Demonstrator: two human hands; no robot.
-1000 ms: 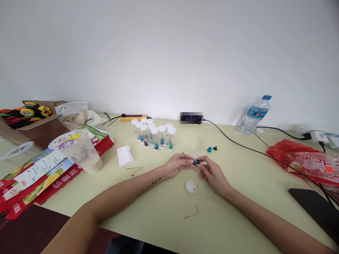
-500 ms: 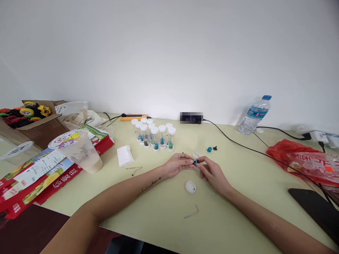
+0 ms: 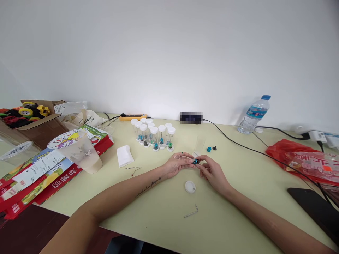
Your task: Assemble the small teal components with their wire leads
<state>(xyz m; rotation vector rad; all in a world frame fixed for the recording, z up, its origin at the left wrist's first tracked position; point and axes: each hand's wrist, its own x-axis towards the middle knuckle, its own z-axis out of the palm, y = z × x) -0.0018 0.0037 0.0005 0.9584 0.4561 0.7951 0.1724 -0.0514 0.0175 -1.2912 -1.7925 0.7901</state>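
Observation:
Between my two hands, above the table, is a small shiny blue-and-black part (image 3: 195,161). My left hand (image 3: 178,165) pinches its left side with thumb and fingers, and my right hand (image 3: 212,172) grips the right side with its fingertips. Fingers cover much of the part, so its exact kind does not show. Below the hands lies a round white cap (image 3: 190,187) with a tiny dark piece in it. Nearer me rests an L-shaped hex key (image 3: 192,212). Beyond my right hand sit a blue piece (image 3: 209,149) and a black piece (image 3: 214,147).
Several clear tubes with white caps (image 3: 155,138) stand behind my left hand. A white paper packet (image 3: 125,156) lies left of them. Farther left are a drink cup (image 3: 86,155) and a cardboard box (image 3: 45,130). At right are a water bottle (image 3: 253,114), red bag (image 3: 280,153) and black cable (image 3: 233,140).
The blue-and-black part appears slightly turned between my fingertips. Both hands stay in nearly the same place, and the table things lie as before.

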